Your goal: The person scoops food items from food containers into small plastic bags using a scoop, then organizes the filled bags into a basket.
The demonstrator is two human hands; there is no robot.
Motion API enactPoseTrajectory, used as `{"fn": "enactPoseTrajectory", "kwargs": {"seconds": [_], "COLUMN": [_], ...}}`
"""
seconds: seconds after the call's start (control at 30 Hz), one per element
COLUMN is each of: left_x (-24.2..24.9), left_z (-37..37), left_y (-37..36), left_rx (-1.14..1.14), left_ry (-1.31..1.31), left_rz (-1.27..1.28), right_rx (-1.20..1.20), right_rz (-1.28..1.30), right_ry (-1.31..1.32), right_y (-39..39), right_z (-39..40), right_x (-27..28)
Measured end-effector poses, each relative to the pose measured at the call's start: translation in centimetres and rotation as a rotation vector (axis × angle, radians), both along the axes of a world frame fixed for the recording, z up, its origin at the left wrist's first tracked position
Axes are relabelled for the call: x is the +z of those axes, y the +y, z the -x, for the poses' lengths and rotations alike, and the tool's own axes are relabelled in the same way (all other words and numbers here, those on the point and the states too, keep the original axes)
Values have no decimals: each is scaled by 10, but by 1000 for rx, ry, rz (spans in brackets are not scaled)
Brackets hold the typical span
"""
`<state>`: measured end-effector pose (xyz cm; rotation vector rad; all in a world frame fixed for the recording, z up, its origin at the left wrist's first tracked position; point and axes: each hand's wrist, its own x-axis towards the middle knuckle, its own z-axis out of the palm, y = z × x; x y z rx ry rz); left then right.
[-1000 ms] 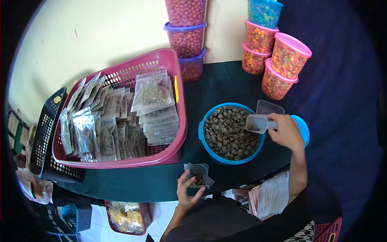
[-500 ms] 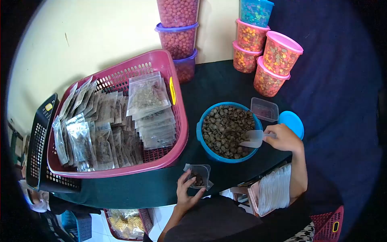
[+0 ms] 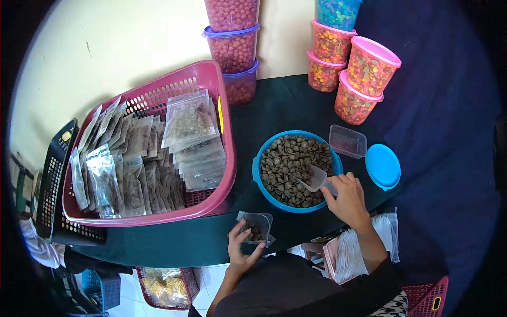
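Note:
My right hand [image 3: 348, 198] is closed around the handle of a translucent plastic scoop [image 3: 316, 178]. The scoop's blade is dug into small brown-grey disc-shaped pieces [image 3: 288, 161] that fill a blue tub [image 3: 257, 171]. At the table's front edge, my left hand [image 3: 243, 247] grips a small clear plastic bag [image 3: 262, 218] between thumb and fingers. The bag stands open at the top, with some of the same brown pieces at its bottom.
Left of the tub, a maroon basket [image 3: 228, 174] holds many filled bags. An empty clear box [image 3: 348, 141] and a blue lid [image 3: 383, 166] lie right of the tub. Stacked pink-lidded tubs [image 3: 359, 95] stand behind. Flat unfilled bags [image 3: 351, 256] sit near my right forearm.
My right hand has moved left and slightly down, bringing the scoop from the tub's right side deeper into the pieces. My left hand still holds the bag in nearly the same place.

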<state>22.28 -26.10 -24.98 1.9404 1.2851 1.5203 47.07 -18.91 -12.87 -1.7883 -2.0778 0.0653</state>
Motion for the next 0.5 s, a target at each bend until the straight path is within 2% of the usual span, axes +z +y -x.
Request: {"fn": "enactPoseTrajectory", "kwargs": {"seconds": [0.13,0.2,0.27,0.33,0.4,0.5], "left_x": [-2,-2,-1,-4,-3,-2], "left_z": [-3,-6,-9,-12,-15,-19], "left_y": [-2,-4,-5,-6,-7,-10], "left_rx": [36,45,82,98,129,174], "left_ry": [1,0,12,-8,13,38], "left_rz": [5,12,20,12,1,-4], "right_rx": [140,294,582,812,872,832], "right_rz": [51,-94,-23,94,151,213], "right_ry": [-28,214,332,283,218,145], "right_y": [19,43,72,98,115,124], "right_z": [-12,-8,4,20,31,26], "right_x": [20,25,22,17,2,-2]}}
